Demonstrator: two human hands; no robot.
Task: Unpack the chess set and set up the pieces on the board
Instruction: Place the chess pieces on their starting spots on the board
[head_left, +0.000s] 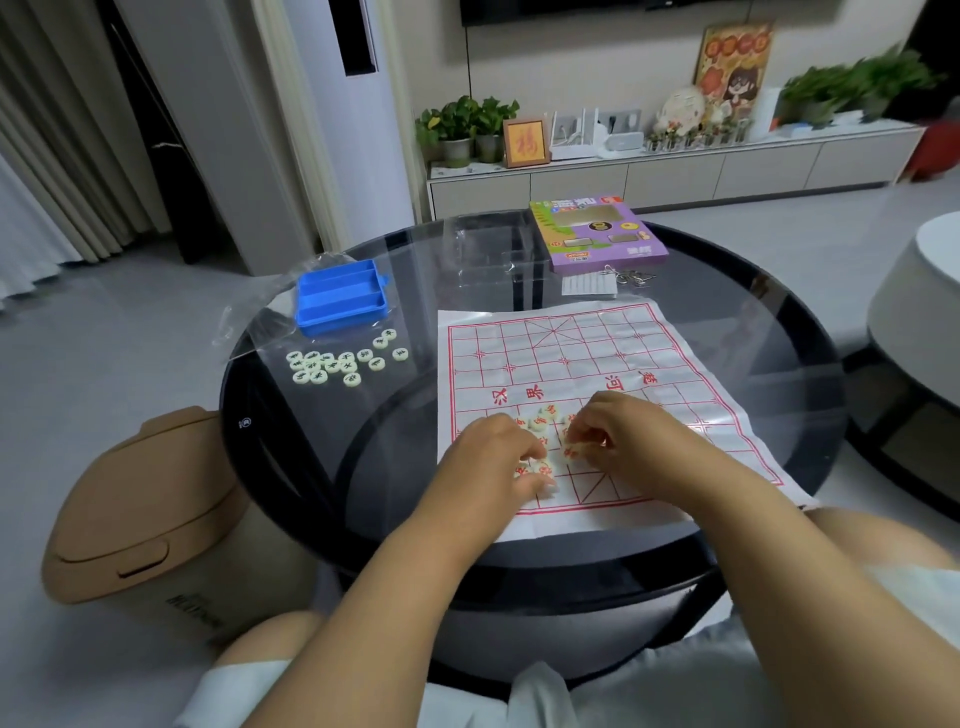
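On the round glass desk (779, 332), both hands pinch red-marked pieces (543, 418) mid-frame: left hand (498, 457), right hand (618, 431); each belongs squarely on a xiangqi board (623, 353) intersection.

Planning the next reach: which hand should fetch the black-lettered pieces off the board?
Left, likely. The black-lettered pieces lie left of the board, nearer the left hand; the right hand would cross over.

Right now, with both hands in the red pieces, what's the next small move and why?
Probably slide one red piece out of the cluster onto a line crossing in the near rows. The red pieces sit bunched between the left hand and right hand on the board, none clearly lined up, while the black pieces wait off the board beside the blue tray.
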